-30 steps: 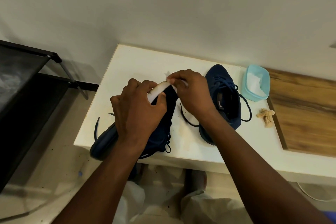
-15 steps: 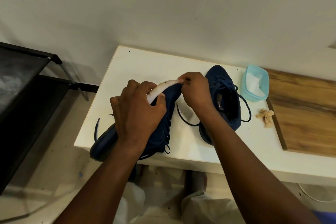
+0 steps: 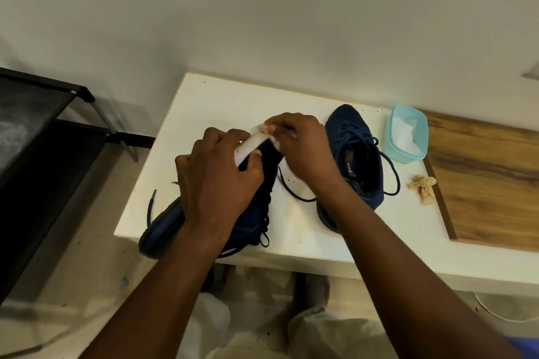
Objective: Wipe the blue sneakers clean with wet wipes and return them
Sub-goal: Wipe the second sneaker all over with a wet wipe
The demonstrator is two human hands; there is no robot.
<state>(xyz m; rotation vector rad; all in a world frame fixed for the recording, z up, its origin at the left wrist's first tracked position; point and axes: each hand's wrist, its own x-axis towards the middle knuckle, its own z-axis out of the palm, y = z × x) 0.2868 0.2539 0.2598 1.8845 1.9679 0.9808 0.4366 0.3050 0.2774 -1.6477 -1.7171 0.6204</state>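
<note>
1. Step in hand: the first sneaker (image 3: 163, 227) is being wiped. Work is at the toe end of its white sole rim (image 3: 248, 148).
2. The left hand (image 3: 215, 181) has its fingers curled round the middle of the first sneaker. It holds the shoe tipped on its side with the sole rim turned up. The heel overhangs the near-left edge of the surface (image 3: 221, 102).
3. The right hand (image 3: 300, 148) pinches a wet wipe (image 3: 276, 143) against the toe end of the sole rim. The part of the wipe that shows looks soiled.
4. The second sneaker (image 3: 355, 160) stands upright on the surface just right of the right hand, with its laces loose. Whether it has been wiped cannot be told.
5. Supplies: a pale blue container (image 3: 389, 140) with fresh wipes stands at the far right of the surface, beside a wooden board (image 3: 484, 183). A crumpled used wipe (image 3: 423, 185) lies nearer the person than the container, at the board's edge.
6. Next move, as judged: draw the wipe along the sole rim toward the heel. This needs a firm left-hand grip, as the overhanging heel is unsupported. Change the wipe if it smears.
7. Remaining, as judged: finish this shoe, check the second sneaker, then return both. The black rack (image 3: 35, 125) at left may be their place.
</note>
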